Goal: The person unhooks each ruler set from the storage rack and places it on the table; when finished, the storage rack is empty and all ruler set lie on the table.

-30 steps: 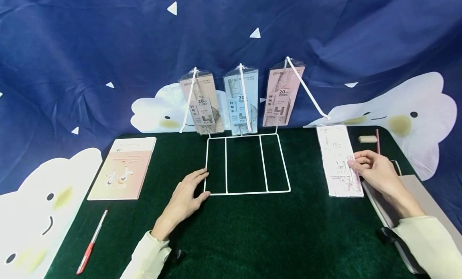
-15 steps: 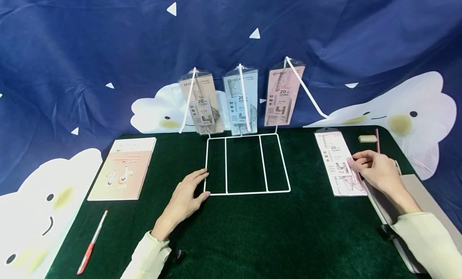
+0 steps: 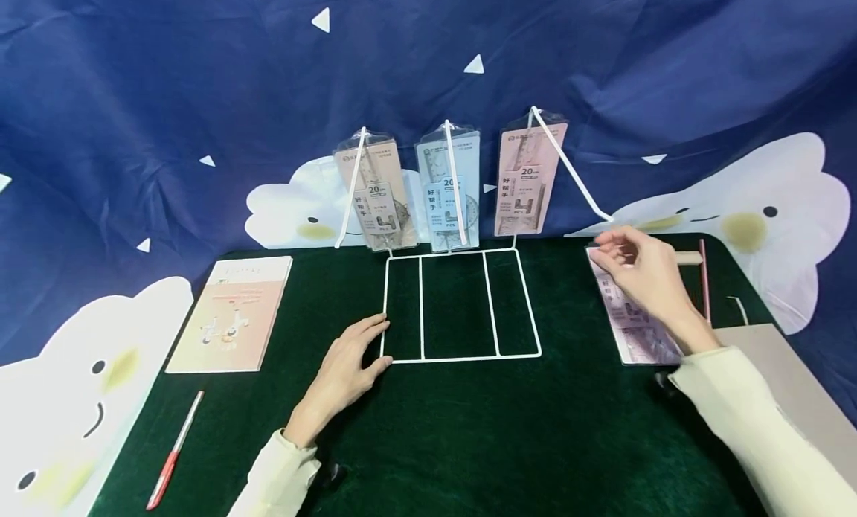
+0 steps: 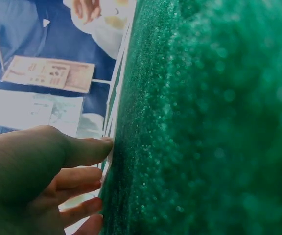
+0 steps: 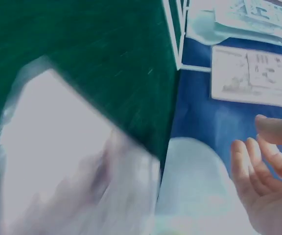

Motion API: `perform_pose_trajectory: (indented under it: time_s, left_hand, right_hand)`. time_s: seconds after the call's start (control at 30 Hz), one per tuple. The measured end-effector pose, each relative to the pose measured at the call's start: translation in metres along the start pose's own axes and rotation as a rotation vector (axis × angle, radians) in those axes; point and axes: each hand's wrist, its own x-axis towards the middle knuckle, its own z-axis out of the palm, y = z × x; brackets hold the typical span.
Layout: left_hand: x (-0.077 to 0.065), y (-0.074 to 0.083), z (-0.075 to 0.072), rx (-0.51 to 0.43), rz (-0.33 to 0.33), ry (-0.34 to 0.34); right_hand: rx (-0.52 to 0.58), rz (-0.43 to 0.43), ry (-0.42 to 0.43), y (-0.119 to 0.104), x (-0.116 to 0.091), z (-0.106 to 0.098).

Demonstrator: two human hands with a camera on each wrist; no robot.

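Observation:
A white wire display rack (image 3: 458, 359) stands at the middle, its base on the green cloth. From its hooks hang three packaged ruler sets: a beige one (image 3: 370, 164), a blue one (image 3: 431, 156) and a pink one (image 3: 514, 154). My left hand (image 3: 341, 364) rests its thumb and fingertips on the base's left front corner; in the left wrist view the thumb (image 4: 89, 151) touches the wire. Another pink ruler set (image 3: 636, 342) lies on the cloth at right. Over its upper part hovers my right hand (image 3: 649, 279), fingers loosely bent around nothing, partly hiding it.
At left lie a notebook (image 3: 230, 316) and a red-capped pen (image 3: 175, 450). Far right hold an eraser-like beige block (image 3: 688, 258), a dark pink stick (image 3: 705, 286) and a grey flat case (image 3: 797, 390). A blue cloud-print cloth (image 3: 428, 48) hangs behind.
My right hand lets go of the pink ruler set's right edge and moves up and left over it. The set lies nearly where it was half a second ago; my left hand stays put.

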Motion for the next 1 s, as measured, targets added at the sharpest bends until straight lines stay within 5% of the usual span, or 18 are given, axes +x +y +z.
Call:
perform_pose_trajectory:
  time_s: [0.27,0.5,0.8,1.0]
  left_hand:
    - [0.002,-0.002,0.002,-0.003,0.005,-0.01]
    - [0.001,-0.005,-0.001,-0.001,-0.006,-0.019]
    - [0.001,-0.003,-0.001,-0.007,0.006,-0.013]
    - [0.0,-0.002,-0.001,-0.005,0.009,-0.001]
  right_hand:
    - [0.238,-0.01,-0.002,-0.022,0.04,0.033]
    - [0.322,-0.017,-0.013,-0.051,0.057,0.043]
    - [0.472,0.125,-0.029,-0.026,0.077,0.061]
    - [0.576,0.163,-0.046,-0.032,0.079,0.069]
